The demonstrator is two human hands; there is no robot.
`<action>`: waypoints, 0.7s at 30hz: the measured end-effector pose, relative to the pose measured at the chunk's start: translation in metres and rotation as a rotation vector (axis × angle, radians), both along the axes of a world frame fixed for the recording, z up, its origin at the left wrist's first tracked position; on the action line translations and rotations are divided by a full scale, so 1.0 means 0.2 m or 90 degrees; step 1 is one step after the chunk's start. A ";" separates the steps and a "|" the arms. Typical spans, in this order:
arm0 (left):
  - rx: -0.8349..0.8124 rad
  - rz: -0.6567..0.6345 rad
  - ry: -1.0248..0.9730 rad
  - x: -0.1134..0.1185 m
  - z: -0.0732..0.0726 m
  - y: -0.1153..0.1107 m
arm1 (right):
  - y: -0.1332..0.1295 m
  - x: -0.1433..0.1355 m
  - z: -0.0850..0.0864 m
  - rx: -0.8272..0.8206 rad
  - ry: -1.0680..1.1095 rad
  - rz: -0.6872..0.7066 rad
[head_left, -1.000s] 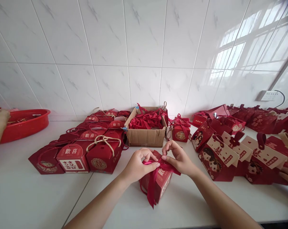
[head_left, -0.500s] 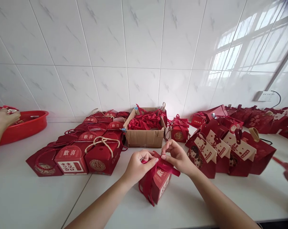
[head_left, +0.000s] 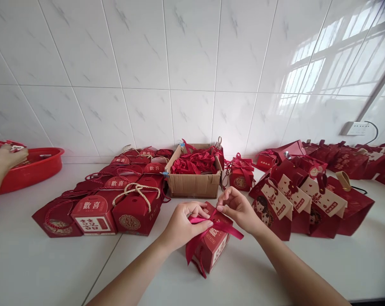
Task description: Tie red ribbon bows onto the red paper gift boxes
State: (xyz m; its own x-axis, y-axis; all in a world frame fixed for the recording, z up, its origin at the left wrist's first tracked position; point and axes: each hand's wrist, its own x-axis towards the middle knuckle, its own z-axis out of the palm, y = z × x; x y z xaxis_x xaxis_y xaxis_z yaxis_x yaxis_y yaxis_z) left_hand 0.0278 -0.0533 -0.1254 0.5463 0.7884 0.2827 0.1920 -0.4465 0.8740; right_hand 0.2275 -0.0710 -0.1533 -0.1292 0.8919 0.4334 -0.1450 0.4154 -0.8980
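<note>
A small red gift box (head_left: 213, 248) with pale lettering stands on the white counter in front of me. A shiny red ribbon (head_left: 231, 230) crosses its top, one tail reaching right and another hanging at the left. My left hand (head_left: 186, 223) pinches the ribbon between thumb and fingers over the box top. My right hand (head_left: 238, 209) has thumb and forefinger closed on a raised part of the same ribbon. The ribbon's middle is partly covered by my fingers. Below the box, a twisted red cord (head_left: 199, 265) dangles at its left side.
Rows of red gift boxes (head_left: 95, 214) stand left. A cardboard box (head_left: 194, 185) full of red ribbons is behind my hands, beside a tied box (head_left: 240, 174). Red gift bags (head_left: 272, 208) line the right. Another person's hand (head_left: 9, 157) is over a red basin (head_left: 41, 172).
The ribbon's left tail has swung outward and its right tail reaches slightly farther. My fingers have shifted a little on the ribbon. The other person's hand at the far right has left view.
</note>
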 end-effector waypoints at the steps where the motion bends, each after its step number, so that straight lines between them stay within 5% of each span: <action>1: -0.012 -0.003 0.006 -0.01 0.01 0.00 | 0.00 0.01 0.01 0.005 -0.019 0.001; 8: -0.056 -0.066 0.050 -0.05 0.07 0.01 | 0.00 0.09 0.05 0.019 -0.211 -0.037; 12: -0.001 -0.029 0.039 -0.04 0.06 -0.01 | -0.01 0.06 0.04 0.015 -0.258 -0.021; 21: 0.040 -0.018 0.056 -0.02 0.03 -0.01 | -0.04 0.04 0.06 -0.131 -0.283 0.046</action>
